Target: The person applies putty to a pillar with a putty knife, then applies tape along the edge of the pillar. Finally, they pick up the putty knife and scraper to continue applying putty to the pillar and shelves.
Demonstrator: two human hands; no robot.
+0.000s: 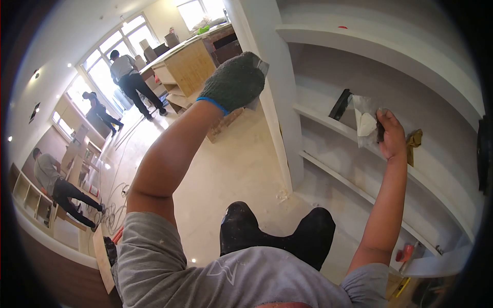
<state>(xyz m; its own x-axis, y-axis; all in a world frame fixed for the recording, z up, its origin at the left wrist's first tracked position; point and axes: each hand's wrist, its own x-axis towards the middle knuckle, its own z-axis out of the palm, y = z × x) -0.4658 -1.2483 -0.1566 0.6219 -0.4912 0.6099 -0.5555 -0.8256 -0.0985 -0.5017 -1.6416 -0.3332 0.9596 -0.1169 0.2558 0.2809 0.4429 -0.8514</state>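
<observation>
My left hand point(233, 82), in a dark grey-green knit glove with a blue cuff, is raised beside the edge of the white upright panel. Its fingers are closed around a flat grey piece point(263, 67), whose kind I cannot make out. My bare right hand point(392, 134) is in front of the shelves, pinching a clear plastic bag point(363, 120) with something white in it. Part of a dark object shows under those fingers. A black item point(340, 104) lies on the shelf just left of the bag, and a crumpled brownish piece point(414, 139) sits right of the hand.
White built-in shelves point(354, 179) with a curved upper board fill the right side. A wooden cabinet point(185, 72) stands ahead. Three people point(134, 77) work at the left and back. Cables point(110, 210) lie on the floor. A red item point(407, 252) is low right.
</observation>
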